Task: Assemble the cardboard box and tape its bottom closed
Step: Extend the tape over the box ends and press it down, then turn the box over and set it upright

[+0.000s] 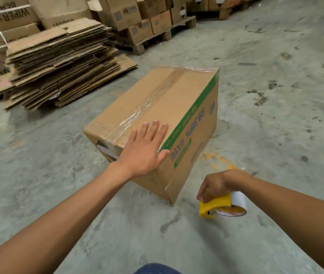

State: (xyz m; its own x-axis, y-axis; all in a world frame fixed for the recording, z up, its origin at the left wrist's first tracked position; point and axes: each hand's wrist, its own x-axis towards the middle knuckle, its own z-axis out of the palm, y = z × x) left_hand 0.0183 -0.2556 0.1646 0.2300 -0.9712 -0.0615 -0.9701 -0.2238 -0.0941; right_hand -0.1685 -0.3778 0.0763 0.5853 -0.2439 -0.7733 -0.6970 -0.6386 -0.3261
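A brown cardboard box [177, 99] with green and blue print stands on the concrete floor, its printed text upside down. Clear tape [137, 113] runs along the centre seam of its upward face and over both ends. My left hand [145, 149] lies flat on the near corner of that face, fingers spread, thumb over the green edge. My right hand [216, 186] hangs to the right of the box, apart from it, gripping a yellow tape dispenser [214, 207] with a roll of tape [236, 204] on it.
A tall stack of flattened cartons [58, 62] lies on the floor at the far left. Behind it stand filled cartons [129, 16] on wooden pallets [157, 38]. Bare concrete floor [275, 95] stretches to the right. My blue-clad knee [157, 269] shows at the bottom edge.
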